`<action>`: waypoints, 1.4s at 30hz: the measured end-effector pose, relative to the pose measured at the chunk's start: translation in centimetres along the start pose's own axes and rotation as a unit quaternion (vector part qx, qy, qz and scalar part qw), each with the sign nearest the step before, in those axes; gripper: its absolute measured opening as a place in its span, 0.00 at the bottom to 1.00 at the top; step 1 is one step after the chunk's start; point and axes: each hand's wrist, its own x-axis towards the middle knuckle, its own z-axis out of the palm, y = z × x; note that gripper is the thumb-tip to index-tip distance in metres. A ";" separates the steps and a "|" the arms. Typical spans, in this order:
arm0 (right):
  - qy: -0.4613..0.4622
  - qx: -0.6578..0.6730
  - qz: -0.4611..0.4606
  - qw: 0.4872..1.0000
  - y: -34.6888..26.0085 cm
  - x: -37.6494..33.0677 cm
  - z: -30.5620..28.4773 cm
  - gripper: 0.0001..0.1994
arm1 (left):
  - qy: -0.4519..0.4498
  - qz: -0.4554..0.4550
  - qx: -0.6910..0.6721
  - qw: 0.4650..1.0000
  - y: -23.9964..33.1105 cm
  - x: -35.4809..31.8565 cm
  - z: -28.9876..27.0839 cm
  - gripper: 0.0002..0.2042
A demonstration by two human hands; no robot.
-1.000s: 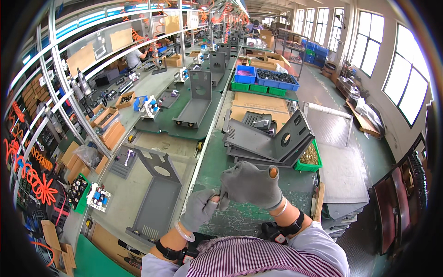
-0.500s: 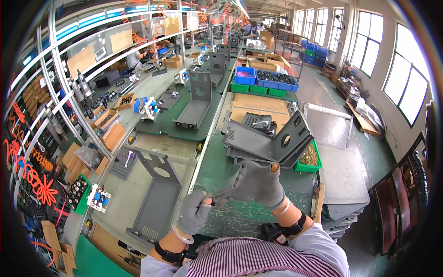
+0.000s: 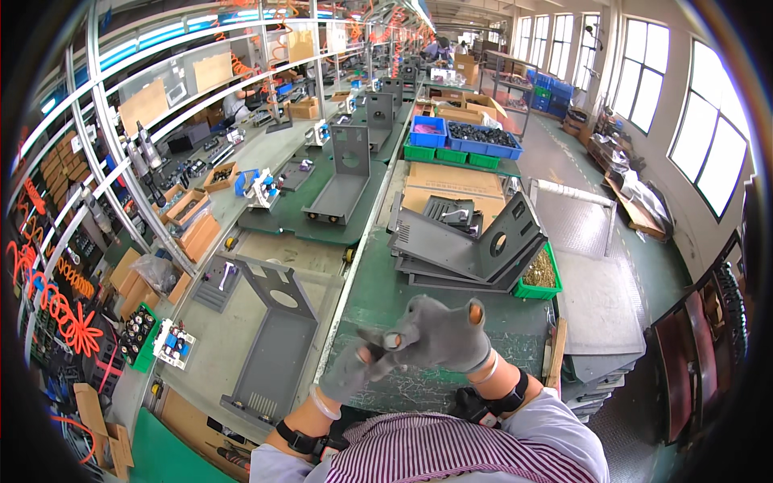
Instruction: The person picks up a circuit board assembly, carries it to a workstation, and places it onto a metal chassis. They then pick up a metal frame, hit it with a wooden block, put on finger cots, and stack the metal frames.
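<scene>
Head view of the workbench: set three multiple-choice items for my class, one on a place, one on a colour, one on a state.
1. Where does the green bin of small brass-coloured parts sit?
A. right of the stacked grey metal brackets
B. on the floor
C. on the top shelf

2. What colour are the gloves on both hands?
A. orange
B. grey
C. white

3. How do the hands stand?
A. far apart
B. flat on the bench
C. raised and touching

Answers: 1 A, the bin sits against the right edge of the stacked grey metal brackets. 2 B, left hand and right hand wear grey gloves. 3 C, the two hands meet above the green mat.
</scene>
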 end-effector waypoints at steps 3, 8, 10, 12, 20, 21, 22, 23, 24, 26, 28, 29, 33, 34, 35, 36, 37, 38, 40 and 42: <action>-0.015 0.001 -0.039 0.999 2.6 -0.5 0.0 0.32 | -0.025 -0.027 0.105 0.994 -3.2 0.5 0.1 0.19; -0.059 0.097 -0.065 0.991 6.6 -0.3 0.6 0.32 | -0.097 -0.039 0.157 0.982 -6.4 1.5 1.7 0.17; -0.044 0.097 -0.059 0.993 6.5 0.1 0.7 0.33 | -0.112 -0.042 0.152 0.981 -6.5 1.5 1.9 0.16; -0.067 0.105 -0.087 0.988 5.5 0.2 1.0 0.28 | -0.125 -0.044 0.149 0.980 -6.2 1.4 2.3 0.15; -0.069 -0.037 -0.073 0.994 1.9 2.5 2.9 0.31 | -0.171 -0.009 0.180 0.969 -6.8 3.2 6.2 0.13; -0.086 0.087 -0.084 0.989 1.9 3.1 2.9 0.34 | -0.175 -0.007 0.177 0.968 -6.9 3.2 6.7 0.13; -0.096 0.209 -0.095 0.969 1.8 3.7 2.9 0.37 | -0.175 -0.007 0.179 0.968 -6.8 3.4 7.0 0.12; -0.125 0.256 -0.082 0.955 1.5 4.0 2.6 0.35 | -0.171 -0.010 0.170 0.970 -6.5 3.3 7.1 0.12; -0.152 0.301 -0.070 0.939 1.0 4.1 2.2 0.33 | -0.163 -0.014 0.157 0.974 -6.1 3.3 6.9 0.12; -0.150 0.338 -0.045 0.928 0.2 3.4 1.5 0.30 | -0.110 -0.030 0.098 0.989 -4.5 3.1 5.4 0.12; -0.071 0.353 -0.006 0.933 -0.4 2.1 0.9 0.28 | -0.004 -0.045 -0.001 0.999 -2.0 3.3 2.6 0.11; -0.063 0.332 -0.025 0.941 -0.5 1.4 0.6 0.27 | 0.058 -0.038 -0.010 0.998 -0.6 3.6 1.3 0.11; 0.037 0.179 0.007 0.983 0.5 0.0 0.2 0.29 | 0.148 -0.003 -0.100 0.984 5.2 3.3 -1.3 0.09; 0.057 0.088 0.027 0.994 0.7 -0.1 0.1 0.30 | 0.122 -0.007 -0.019 0.992 6.4 3.0 -1.2 0.08; 0.063 -0.019 0.024 0.998 0.9 -0.1 0.1 0.32 | 0.099 0.006 0.070 0.993 7.2 2.9 -1.0 0.08; 0.060 -0.039 0.030 0.997 0.9 0.0 0.1 0.34 | 0.109 -0.018 0.059 0.992 7.8 2.9 -0.7 0.08; 0.041 -0.075 0.015 0.996 1.0 0.1 0.2 0.37 | 0.122 -0.024 0.056 0.991 8.1 2.9 -0.4 0.08; 0.035 -0.068 0.002 0.997 1.1 0.3 0.5 0.41 | 0.136 -0.037 0.070 0.988 8.2 2.9 -0.1 0.08; 0.018 -0.075 -0.008 0.997 1.0 0.7 1.0 0.46 | 0.166 -0.018 0.019 0.986 8.1 2.8 0.3 0.07; -0.001 -0.099 0.000 0.995 0.7 1.0 1.3 0.48 | 0.175 0.000 0.063 0.982 7.7 2.6 0.1 0.07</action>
